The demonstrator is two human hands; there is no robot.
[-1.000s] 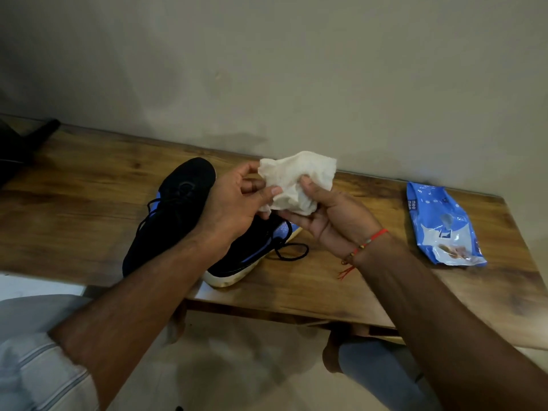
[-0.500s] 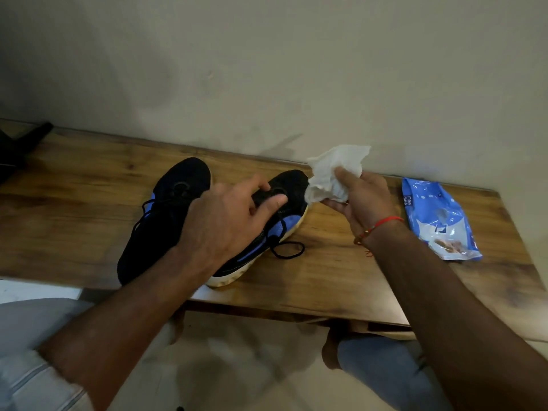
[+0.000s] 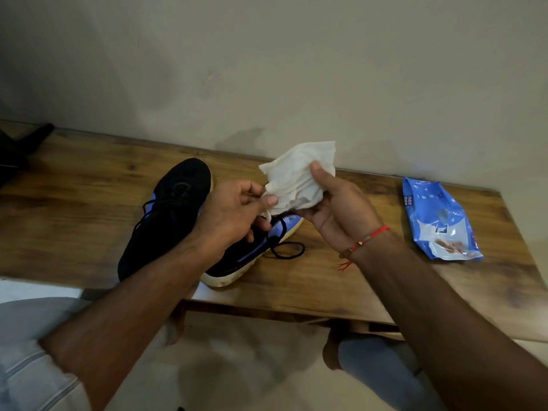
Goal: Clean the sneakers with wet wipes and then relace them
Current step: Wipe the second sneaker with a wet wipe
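- My right hand (image 3: 338,215) cradles a crumpled white wet wipe (image 3: 296,182) in the palm, thumb pressed over its top; the wipe sits above the desk, not touching the shoes.
- My left hand (image 3: 234,218) pinches the wipe's lower left corner between thumb and forefinger. I read this as spreading or refolding the wipe before a pass, not wiping yet.
- The pair of black knit sneakers with blue side panels (image 3: 175,215) lies directly beneath and slightly left of both hands, on the wooden-grain desk (image 3: 74,203). Their long axes run diagonally — toes toward the wall, heels toward me, over the near edge.
- The left hand is nearer the sneakers, hovering over the right-hand shoe's laces; my guess is that it steadies while the right hand wipes downward.
- Textures: the uppers look like soft matte mesh; the cream rubber sole (image 3: 237,277) shows brownish grime at the heel. A loose black lace loop (image 3: 289,252) lies on the wood beside it, so the shoes are still laced.
- The wipe looks thin, limp and creased — likely to bunch under pressure.
- A glossy blue plastic wipes packet (image 3: 439,223) lies flat, well apart to the right.
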